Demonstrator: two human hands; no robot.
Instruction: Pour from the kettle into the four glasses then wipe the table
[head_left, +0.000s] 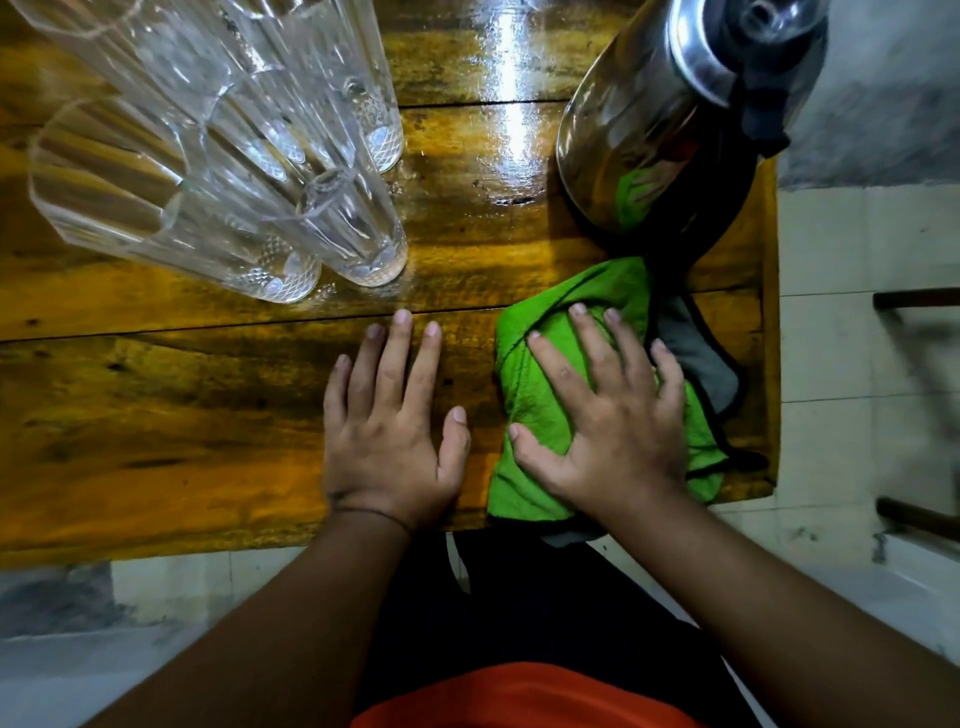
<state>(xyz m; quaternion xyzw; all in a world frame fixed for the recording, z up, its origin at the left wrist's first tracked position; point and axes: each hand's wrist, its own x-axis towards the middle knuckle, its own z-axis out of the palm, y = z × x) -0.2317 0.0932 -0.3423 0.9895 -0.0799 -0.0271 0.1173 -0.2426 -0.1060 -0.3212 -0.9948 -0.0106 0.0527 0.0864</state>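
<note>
Pressing right hand (613, 421) flat on green cloth (535, 415)

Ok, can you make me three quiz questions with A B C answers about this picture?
1. Where is the kettle?
A. far right corner of the table
B. on the floor
C. among the glasses

2. What colour is the cloth?
A. red
B. green
C. white

3. What is the right hand doing?
A. lifting a glass
B. holding the kettle
C. pressing flat on the cloth

Answers: 1 A, it stands by the table's right edge. 2 B, bright green. 3 C, fingers spread over it; the left hand lies flat on bare wood.
</note>
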